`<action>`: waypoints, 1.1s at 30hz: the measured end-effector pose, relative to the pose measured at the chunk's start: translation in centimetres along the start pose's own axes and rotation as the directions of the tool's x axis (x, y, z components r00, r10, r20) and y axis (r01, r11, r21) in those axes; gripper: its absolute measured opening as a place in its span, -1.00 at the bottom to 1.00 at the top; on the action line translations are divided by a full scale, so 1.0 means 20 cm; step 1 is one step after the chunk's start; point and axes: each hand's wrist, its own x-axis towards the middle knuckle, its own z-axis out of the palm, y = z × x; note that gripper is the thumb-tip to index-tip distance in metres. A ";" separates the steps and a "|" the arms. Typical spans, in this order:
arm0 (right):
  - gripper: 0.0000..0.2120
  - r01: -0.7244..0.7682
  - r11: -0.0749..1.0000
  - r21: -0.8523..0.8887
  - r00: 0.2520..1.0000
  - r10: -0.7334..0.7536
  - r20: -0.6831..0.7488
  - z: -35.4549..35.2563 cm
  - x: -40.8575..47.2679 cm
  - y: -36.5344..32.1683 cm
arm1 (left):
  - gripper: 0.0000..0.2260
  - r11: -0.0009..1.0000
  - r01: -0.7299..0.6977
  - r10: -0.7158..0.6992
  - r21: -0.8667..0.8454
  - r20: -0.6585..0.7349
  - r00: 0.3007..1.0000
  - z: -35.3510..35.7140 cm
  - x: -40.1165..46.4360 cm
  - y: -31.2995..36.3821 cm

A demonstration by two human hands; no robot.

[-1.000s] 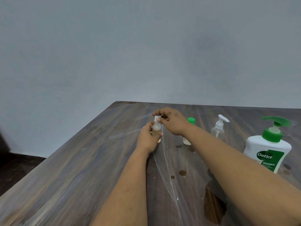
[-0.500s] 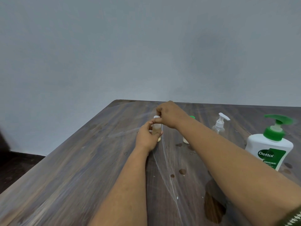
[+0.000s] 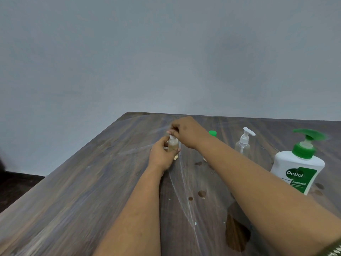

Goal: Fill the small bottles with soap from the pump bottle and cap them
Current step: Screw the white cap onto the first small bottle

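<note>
- left hand wrapped round small clear bottle, amber soap inside, upright on the table.
- right hand pinching its white cap from above.
- behind the right forearm: green-capped small bottle, mostly hidden.
- further right: clear plastic bottle with white pump, then rounded white dettol pump bottle with glossy green nozzle.
- streaked dark wood-grain tabletop, brown soap drips near the forearms.

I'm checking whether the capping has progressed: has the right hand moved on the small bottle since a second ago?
Yes. The right hand has shifted from beside the small soap-filled bottle to above its white cap, fingers curled on it, while that bottle stays put.
</note>
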 end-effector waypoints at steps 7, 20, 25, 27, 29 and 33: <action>-0.50 -0.124 0.973 -0.194 0.992 0.120 -0.034 0.00 0.00 -0.05 | -0.71 0.999 0.015 -0.015 0.042 0.001 1.000 0.00 0.00 0.01; -0.67 -0.061 0.997 -0.048 0.996 0.064 0.057 -0.04 0.03 -0.02 | -0.52 0.999 0.039 -0.039 0.009 -0.007 0.999 0.01 0.00 0.01; -0.46 -0.183 0.980 -0.082 0.983 0.185 0.013 0.00 0.00 -0.04 | -0.63 0.999 0.023 -0.023 0.037 0.007 1.000 0.00 -0.01 0.02; -0.58 -0.145 0.989 0.033 0.988 0.143 0.058 -0.02 0.00 -0.03 | -0.74 0.999 0.010 -0.011 0.040 0.009 1.000 0.00 0.00 0.02; -0.72 -0.048 0.999 0.019 0.986 0.044 0.163 -0.07 -0.01 -0.03 | -0.76 0.999 0.017 -0.017 0.051 0.004 1.000 0.00 0.00 0.01; -0.75 0.034 0.995 -0.099 0.980 -0.013 0.200 -0.08 -0.01 -0.05 | -0.70 0.999 0.015 -0.016 0.052 0.006 1.000 0.00 0.00 0.01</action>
